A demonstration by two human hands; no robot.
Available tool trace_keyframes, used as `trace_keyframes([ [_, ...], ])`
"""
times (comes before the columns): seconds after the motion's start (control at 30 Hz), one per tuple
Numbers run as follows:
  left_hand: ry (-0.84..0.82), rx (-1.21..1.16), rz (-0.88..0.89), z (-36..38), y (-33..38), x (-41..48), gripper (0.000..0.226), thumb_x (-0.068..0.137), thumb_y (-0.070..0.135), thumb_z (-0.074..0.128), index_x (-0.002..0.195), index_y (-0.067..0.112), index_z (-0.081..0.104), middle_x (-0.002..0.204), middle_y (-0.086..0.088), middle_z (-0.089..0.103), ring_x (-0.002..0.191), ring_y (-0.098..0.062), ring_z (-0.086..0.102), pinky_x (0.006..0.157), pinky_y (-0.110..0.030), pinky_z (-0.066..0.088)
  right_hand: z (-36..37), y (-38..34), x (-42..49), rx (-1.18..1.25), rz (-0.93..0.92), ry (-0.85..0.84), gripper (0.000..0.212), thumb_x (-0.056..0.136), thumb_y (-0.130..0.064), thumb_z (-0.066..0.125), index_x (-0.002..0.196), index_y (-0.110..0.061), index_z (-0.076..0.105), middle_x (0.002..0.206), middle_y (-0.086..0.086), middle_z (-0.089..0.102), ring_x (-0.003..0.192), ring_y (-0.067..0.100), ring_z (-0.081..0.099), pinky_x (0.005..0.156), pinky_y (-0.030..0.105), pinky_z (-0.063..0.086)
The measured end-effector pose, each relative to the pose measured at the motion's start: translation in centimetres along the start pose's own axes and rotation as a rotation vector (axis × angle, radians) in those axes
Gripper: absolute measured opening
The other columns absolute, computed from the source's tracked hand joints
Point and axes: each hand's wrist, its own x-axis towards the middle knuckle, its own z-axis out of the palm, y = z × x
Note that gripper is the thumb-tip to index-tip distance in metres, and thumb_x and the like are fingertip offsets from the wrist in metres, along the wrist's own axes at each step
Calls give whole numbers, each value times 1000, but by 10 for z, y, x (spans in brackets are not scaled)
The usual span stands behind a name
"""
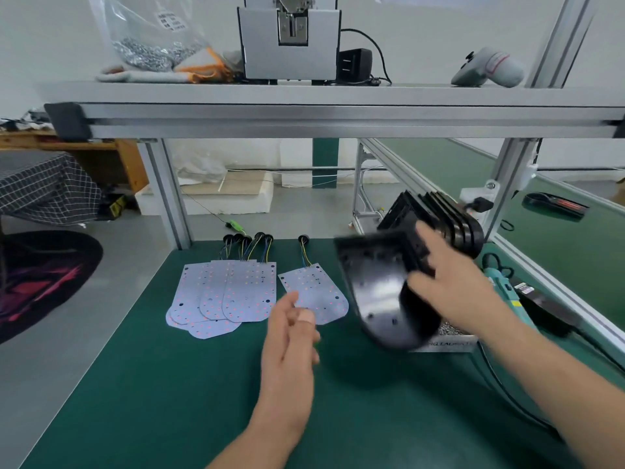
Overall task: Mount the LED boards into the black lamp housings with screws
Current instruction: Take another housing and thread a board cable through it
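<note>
While right hand [453,286] clasps black housing [378,289] above mat [169,384], left hand [291,340] grip spread, near LED board [321,292].

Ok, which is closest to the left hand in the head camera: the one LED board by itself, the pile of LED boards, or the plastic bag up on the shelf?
From the left hand:
1. Single LED board, just beyond it.
2. Pile of LED boards, farther off to the left.
3. Plastic bag, high up at the back, left.
</note>
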Motion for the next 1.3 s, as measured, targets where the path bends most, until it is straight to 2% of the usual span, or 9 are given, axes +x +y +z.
trace_keyframes([
  [0.13,-15,56,12,-6,0,8,42,97,54,56,136,41,64,127,27,67,114,0,64,98,-25,48,16,-19,-78,-203,-104,-329,90,77,-46,45,160,-50,9,69,-17,57,71,0,58,66,20,47],
  [0.33,-170,458,59,-2,-9,15,34,96,6,66,103,37,76,102,33,74,100,11,68,86,-3,46,11,-39,-94,-497,-154,-466,38,97,-61,34,119,-30,38,88,-1,64,84,24,62,72,42,49],
  [0.4,-178,467,77,-2,-8,16,34,95,6,67,102,38,75,102,34,74,101,13,67,86,-2,44,2,-44,-71,-629,-188,-366,54,91,-75,20,103,-29,46,88,1,68,86,28,66,69,40,44],
  [0.53,-261,442,86,-1,-9,13,37,95,5,67,108,39,75,104,29,75,105,9,68,89,-5,46,22,-57,21,-206,-146,-147,35,98,-54,49,89,-24,64,79,-6,68,80,19,66,74,36,51],
  [0.73,-360,415,67,-6,-7,11,36,97,6,62,115,35,75,110,23,78,109,4,69,94,-10,49,122,-69,139,-246,-139,-391,34,105,-31,52,127,-9,65,123,17,70,116,37,63,98,41,52],
  [0.83,-347,370,71,-8,-9,13,33,98,6,63,115,32,75,109,19,78,109,2,70,91,-10,49,155,-71,150,-336,-247,-542,29,110,-38,47,128,-29,68,120,8,69,118,33,60,107,44,47],
  [0.93,-279,252,46,-7,-12,15,25,97,15,66,116,29,75,110,14,79,109,-1,71,92,-12,50,172,-69,154,-398,-261,-505,23,106,-22,52,99,-14,73,93,10,63,95,36,63,83,42,53],
  [1.07,-229,167,29,-5,-9,15,24,89,35,63,107,32,78,108,10,79,107,-4,71,89,-12,50,167,-60,151,-415,-146,-413,28,87,2,51,62,-9,44,61,9,42,63,29,43,51,32,30],
  [1.3,-164,155,90,-8,-5,15,16,90,39,60,89,27,69,84,-8,66,75,-10,52,71,-21,47,111,-47,127,311,78,-111,15,93,-3,60,102,-5,72,82,2,63,66,22,60,65,35,55],
])
